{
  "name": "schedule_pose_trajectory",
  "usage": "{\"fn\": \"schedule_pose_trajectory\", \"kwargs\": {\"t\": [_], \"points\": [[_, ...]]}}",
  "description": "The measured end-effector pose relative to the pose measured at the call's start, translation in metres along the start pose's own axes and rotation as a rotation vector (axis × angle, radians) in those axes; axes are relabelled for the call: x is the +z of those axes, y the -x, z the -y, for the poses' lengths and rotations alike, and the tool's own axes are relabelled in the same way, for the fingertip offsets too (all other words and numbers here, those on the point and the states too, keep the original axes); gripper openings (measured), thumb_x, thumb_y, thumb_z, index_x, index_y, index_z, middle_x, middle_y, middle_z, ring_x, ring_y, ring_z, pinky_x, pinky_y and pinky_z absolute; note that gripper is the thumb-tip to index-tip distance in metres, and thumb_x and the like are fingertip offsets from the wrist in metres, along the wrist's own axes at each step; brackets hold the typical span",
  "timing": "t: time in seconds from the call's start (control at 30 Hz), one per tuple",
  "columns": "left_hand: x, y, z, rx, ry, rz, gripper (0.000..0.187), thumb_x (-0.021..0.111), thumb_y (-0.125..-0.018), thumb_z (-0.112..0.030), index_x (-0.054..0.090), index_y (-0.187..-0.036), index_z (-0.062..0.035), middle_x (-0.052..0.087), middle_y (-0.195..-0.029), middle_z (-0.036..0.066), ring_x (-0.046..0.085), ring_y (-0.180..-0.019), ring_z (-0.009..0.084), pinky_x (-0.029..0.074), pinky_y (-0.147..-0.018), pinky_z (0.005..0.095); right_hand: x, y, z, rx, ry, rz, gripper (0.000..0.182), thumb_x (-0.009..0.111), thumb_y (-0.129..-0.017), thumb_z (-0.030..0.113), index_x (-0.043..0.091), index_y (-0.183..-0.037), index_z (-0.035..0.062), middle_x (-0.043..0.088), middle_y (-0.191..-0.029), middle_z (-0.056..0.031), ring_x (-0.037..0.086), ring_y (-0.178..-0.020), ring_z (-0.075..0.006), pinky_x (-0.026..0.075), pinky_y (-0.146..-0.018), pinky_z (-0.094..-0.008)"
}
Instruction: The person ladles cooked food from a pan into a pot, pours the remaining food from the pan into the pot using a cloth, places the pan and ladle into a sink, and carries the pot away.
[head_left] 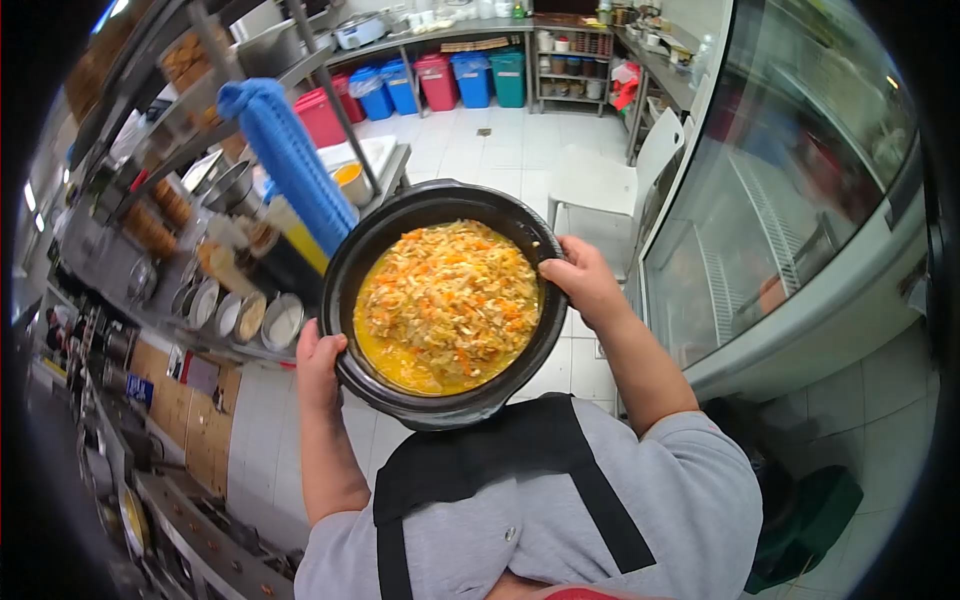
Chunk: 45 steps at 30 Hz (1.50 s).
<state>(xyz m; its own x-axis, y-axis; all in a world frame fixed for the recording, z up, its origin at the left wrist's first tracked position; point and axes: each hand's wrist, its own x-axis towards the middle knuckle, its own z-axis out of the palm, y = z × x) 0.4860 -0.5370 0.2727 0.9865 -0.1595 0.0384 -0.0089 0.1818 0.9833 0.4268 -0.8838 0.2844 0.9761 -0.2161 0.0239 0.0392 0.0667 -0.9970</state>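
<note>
A large black round pot (447, 413) is held up in front of my chest, over the white tiled floor. Inside it lies a heap of chopped orange and pale food (450, 300) with yellow liquid around its edge. My left hand (320, 365) grips the pot's lower left side, thumb against the rim. On the upper right side, my right hand (583, 277) is closed round the rim, with its thumb on top. The fingers under the pot are hidden on both sides.
A metal counter with bowls (283, 322) and a hanging blue cloth (290, 160) stands at the left. On the right are a white chair (640, 180) and a glass-doored fridge (770, 200). Coloured bins (437, 82) line the back, and a green bin (815, 520) is at lower right.
</note>
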Motion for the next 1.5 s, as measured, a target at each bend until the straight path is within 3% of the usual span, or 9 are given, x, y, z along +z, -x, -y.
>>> {"fn": "schedule_pose_trajectory", "kwargs": {"t": [0.17, 0.3, 0.5, 0.7, 0.83, 1.17, 1.3, 1.5], "points": [[-0.007, -0.054, 0.023, -0.015, 0.065, 0.121, 0.029, 0.049, -0.075, -0.005, 0.054, -0.102, 0.0025, 0.059, -0.087, 0.005, 0.055, -0.073, 0.0105, 0.045, -0.069, 0.0220, 0.012, -0.003, -0.008, -0.060, 0.035, -0.126, 0.033, 0.055, -0.077, 0.007, 0.054, -0.105, -0.0087, 0.061, -0.089, -0.0071, 0.056, -0.076, -0.0107, 0.046, -0.068, -0.0230], [-0.023, -0.045, 0.030, -0.010, 0.031, 0.180, 0.029, 0.048, -0.074, -0.004, 0.054, -0.102, 0.0020, 0.060, -0.087, 0.005, 0.055, -0.073, 0.0104, 0.045, -0.068, 0.0220, 0.027, 0.022, -0.020, -0.087, 0.062, -0.169, 0.030, 0.054, -0.076, 0.007, 0.055, -0.101, -0.0087, 0.060, -0.086, -0.0059, 0.055, -0.075, -0.0097, 0.044, -0.067, -0.0232], [-0.019, -0.039, 0.042, 0.044, 0.061, 0.114, 0.032, 0.048, -0.074, -0.005, 0.054, -0.104, 0.0029, 0.060, -0.089, 0.005, 0.055, -0.075, 0.0110, 0.045, -0.070, 0.0219, 0.014, 0.009, -0.034, -0.120, 0.049, -0.120, 0.029, 0.054, -0.077, 0.007, 0.054, -0.101, -0.0089, 0.061, -0.087, -0.0075, 0.056, -0.075, -0.0106, 0.046, -0.067, -0.0233], [-0.014, -0.030, 0.032, 0.113, -0.024, 0.100, 0.031, 0.047, -0.075, -0.005, 0.053, -0.104, 0.0032, 0.060, -0.087, 0.004, 0.054, -0.073, 0.0098, 0.045, -0.068, 0.0211, 0.010, 0.003, -0.046, -0.169, -0.039, -0.089, 0.025, 0.054, -0.076, 0.007, 0.055, -0.096, -0.0084, 0.058, -0.078, -0.0031, 0.052, -0.067, -0.0078, 0.043, -0.059, -0.0214], [-0.011, -0.027, 0.035, 0.159, 0.005, 0.072, 0.031, 0.048, -0.074, -0.005, 0.053, -0.103, 0.0037, 0.060, -0.086, 0.005, 0.054, -0.072, 0.0103, 0.045, -0.067, 0.0218, 0.010, 0.000, -0.052, -0.245, -0.075, -0.066, 0.025, 0.054, -0.077, 0.006, 0.055, -0.099, -0.0070, 0.061, -0.081, -0.0062, 0.057, -0.068, -0.0094, 0.046, -0.059, -0.0222], [-0.013, -0.039, 0.037, 0.161, -0.023, 0.110, 0.028, 0.049, -0.073, -0.006, 0.054, -0.100, 0.0031, 0.060, -0.086, 0.007, 0.055, -0.072, 0.0118, 0.045, -0.066, 0.0231, 0.013, 0.005, -0.048, -0.252, -0.082, -0.079, 0.027, 0.054, -0.075, 0.008, 0.055, -0.097, -0.0082, 0.060, -0.082, -0.0061, 0.055, -0.070, -0.0097, 0.045, -0.061, -0.0232], [-0.011, -0.040, 0.042, 0.186, 0.037, 0.126, 0.028, 0.048, -0.073, -0.005, 0.054, -0.100, 0.0031, 0.060, -0.087, 0.007, 0.055, -0.072, 0.0120, 0.046, -0.066, 0.0236, 0.006, 0.001, -0.057, -0.288, 0.089, -0.114, 0.026, 0.054, -0.075, 0.009, 0.055, -0.094, -0.0080, 0.059, -0.081, -0.0057, 0.054, -0.072, -0.0095, 0.044, -0.062, -0.0241], [-0.016, -0.038, 0.050, 0.199, 0.070, 0.130, 0.028, 0.048, -0.073, -0.004, 0.054, -0.100, 0.0022, 0.061, -0.087, 0.007, 0.056, -0.073, 0.0125, 0.046, -0.066, 0.0233, 0.014, 0.010, -0.053, -0.318, -0.005, -0.092, 0.025, 0.056, -0.076, 0.008, 0.054, -0.095, -0.0082, 0.059, -0.082, -0.0058, 0.054, -0.073, -0.0098, 0.045, -0.064, -0.0239]]}}
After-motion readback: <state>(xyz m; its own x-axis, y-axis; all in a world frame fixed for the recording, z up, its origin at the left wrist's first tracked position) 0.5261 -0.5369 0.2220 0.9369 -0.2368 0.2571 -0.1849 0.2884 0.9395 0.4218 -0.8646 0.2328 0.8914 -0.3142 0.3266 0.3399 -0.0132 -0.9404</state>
